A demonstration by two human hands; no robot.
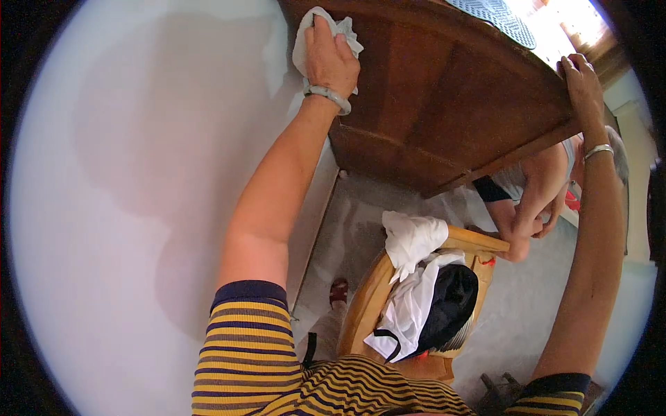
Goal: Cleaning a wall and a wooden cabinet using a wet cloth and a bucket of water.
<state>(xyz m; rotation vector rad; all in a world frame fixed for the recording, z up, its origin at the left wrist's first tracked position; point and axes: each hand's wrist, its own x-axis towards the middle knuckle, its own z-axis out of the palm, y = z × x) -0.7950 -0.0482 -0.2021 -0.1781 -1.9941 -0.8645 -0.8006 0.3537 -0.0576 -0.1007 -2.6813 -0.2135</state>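
High on the left, my left hand (331,66) is closed on a crumpled white cloth (301,47) and presses it to the corner of a dark brown wooden cabinet (444,97). A pale bangle circles that wrist. Far to the right, my right hand (584,87) grips the cabinet's upper edge, its fingers curled over the rim. A silvery bracelet is on the right wrist. Both arms are stretched out and raised, and the cabinet's panelled face lies between them.
Below stands a wooden chair (368,298) with white garments (413,298) and a black garment (451,305) on it. Behind the cabinet at right, another person (534,191) bends low. A patterned blue-grey mat (496,17) lies on the cabinet top. A white wall (139,173) flanks my left.
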